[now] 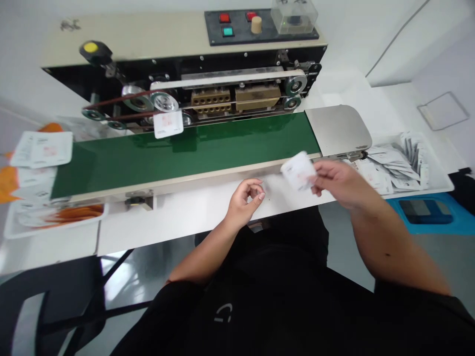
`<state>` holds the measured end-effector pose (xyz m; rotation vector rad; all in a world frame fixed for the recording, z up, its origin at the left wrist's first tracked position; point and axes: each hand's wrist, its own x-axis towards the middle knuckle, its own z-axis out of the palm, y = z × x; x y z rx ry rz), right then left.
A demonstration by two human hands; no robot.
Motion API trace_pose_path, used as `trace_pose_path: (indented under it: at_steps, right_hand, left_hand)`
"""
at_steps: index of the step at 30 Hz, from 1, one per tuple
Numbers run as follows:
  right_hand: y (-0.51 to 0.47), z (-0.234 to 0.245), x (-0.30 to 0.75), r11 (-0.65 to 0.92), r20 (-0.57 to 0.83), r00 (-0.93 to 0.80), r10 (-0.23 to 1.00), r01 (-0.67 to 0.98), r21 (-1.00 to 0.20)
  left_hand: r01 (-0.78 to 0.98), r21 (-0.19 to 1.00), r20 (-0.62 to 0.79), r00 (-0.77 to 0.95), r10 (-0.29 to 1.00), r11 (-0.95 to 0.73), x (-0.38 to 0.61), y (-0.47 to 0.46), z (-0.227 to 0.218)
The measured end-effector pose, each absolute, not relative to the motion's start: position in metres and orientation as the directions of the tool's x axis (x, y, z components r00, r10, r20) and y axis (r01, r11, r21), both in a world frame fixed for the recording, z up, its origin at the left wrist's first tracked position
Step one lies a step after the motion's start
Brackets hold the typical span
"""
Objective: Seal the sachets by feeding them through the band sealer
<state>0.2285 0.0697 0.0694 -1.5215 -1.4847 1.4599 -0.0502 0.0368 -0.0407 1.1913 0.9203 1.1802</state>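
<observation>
My right hand [336, 182] pinches a small white packet [298, 171] with faint reddish print by its edge. That packet is held over the front edge of the green conveyor belt [222, 143], slightly blurred. My left hand [245, 200] hovers before the belt's front rail, fingers loosely curled, thumb apart from them, nothing between. Another white packet [168, 123] hangs upright at the rollers of the band sealing machine [148, 37], its lower edge over the belt. At the belt's left end, several white packets [48, 148] are piled, overlapping.
A white tray [441, 184] on the right holds many stacked packets. On the left, another white tray [13, 232] contains white and orange packets. A metal plate [337, 129] extends the belt's right end. Below the table are a blue bin [462, 215] and a black chair [55, 296].
</observation>
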Motion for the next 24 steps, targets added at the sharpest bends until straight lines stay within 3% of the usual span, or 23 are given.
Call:
trace_pose_path:
  at_steps: [3, 6, 24]
  right_hand:
    - [0.103, 0.082, 0.242, -0.203, -0.199, 0.08, 0.977, 0.046, -0.978]
    - [0.138, 0.09, 0.244, -0.171, -0.172, 0.182, 0.968, -0.022, -0.985]
    - [0.209, 0.088, 0.196, -0.224, -0.214, 0.13, 0.968, 0.073, -0.972]
  left_hand:
    - [-0.217, 0.976, -0.001, 0.161, 0.987, 0.036, -0.05, 0.033, -0.056]
    - [-0.209, 0.974, -0.046, 0.199, 0.979, 0.089, -0.047, 0.025, -0.073]
    - [-0.133, 0.989, -0.034, 0.224, 0.974, 0.065, -0.048, 0.016, -0.088]
